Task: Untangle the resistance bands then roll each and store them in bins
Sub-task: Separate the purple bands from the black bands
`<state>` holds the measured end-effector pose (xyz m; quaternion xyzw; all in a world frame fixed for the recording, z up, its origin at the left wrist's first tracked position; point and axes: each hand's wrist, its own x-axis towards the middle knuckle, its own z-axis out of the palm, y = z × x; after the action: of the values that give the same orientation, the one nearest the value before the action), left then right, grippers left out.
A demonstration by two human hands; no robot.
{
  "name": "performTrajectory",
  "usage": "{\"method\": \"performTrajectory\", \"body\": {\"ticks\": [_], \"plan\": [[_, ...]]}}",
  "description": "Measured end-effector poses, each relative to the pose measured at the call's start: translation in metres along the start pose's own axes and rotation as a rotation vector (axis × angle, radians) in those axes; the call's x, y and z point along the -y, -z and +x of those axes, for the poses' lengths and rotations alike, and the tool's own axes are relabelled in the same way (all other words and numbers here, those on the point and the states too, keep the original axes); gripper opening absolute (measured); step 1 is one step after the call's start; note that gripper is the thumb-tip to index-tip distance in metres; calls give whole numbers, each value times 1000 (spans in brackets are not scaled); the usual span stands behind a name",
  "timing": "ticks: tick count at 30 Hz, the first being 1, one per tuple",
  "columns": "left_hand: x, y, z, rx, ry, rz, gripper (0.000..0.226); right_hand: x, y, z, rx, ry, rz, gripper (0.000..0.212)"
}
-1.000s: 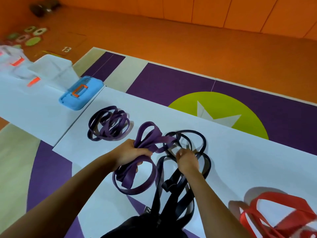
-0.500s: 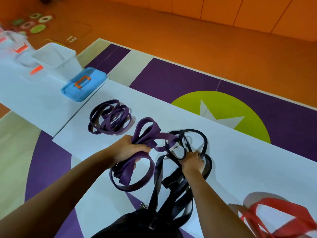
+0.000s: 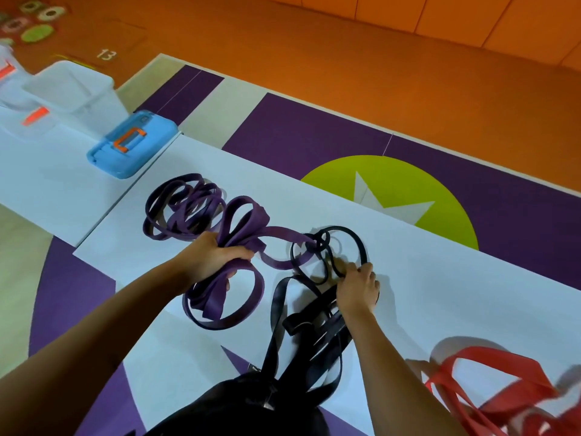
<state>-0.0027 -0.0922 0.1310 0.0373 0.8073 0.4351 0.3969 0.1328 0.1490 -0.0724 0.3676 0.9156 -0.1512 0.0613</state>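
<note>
While left hand (image 3: pixel 209 259) grips purple band (image 3: pixel 251 223), right hand (image 3: pixel 358 286) pinches black band (image 3: pixel 276 306).

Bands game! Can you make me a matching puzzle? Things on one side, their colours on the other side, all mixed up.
Things:
1. band gripped by the left hand
2. band held by the right hand
3. band nobody touches, at the picture's bottom right
4. lid beside the clear bins

Colours:
A. red
B. blue
C. purple
D. black

Pairs: 1-C, 2-D, 3-A, 4-B
</note>
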Motion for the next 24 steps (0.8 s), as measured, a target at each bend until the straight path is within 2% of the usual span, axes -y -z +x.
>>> {"method": "performTrajectory", "body": {"ticks": [2, 4, 6, 9, 12, 16, 19, 21, 22, 24], "plan": [[2, -4, 1, -7, 20, -29, 20, 2, 15, -5, -49, 89, 220, 18], [3, -7, 1, -24, 40, -77, 24, 12, 38, -22, 42, 183, 450, 10], [2, -11, 1, -34, 49, -130, 24, 28, 60, -44, 147, 259, 567, 9], [-1, -13, 1, -45, 54, -172, 25, 55, 77, -67, 234, 230, 762, 8], [-4, -14, -4, -26, 27, -164, 26, 74, 73, -60, 359, 214, 570, 8], [-17, 1, -15, -87, -70, -166, 25, 60, 73, -32, 360, -121, 196, 38], [-31, 27, -24, -140, -111, -240, 21, 30, 84, -21, 399, -238, -162, 55], [-40, 41, -32, -138, -147, -252, 17, 28, 94, -16, 338, -189, -133, 63], [-43, 46, -35, -133, -166, -248, 16, 35, 97, -12, 268, -123, -14, 63], [-48, 51, -38, -127, -190, -222, 19, 55, 101, -4, 178, 13, 381, 57]]}}
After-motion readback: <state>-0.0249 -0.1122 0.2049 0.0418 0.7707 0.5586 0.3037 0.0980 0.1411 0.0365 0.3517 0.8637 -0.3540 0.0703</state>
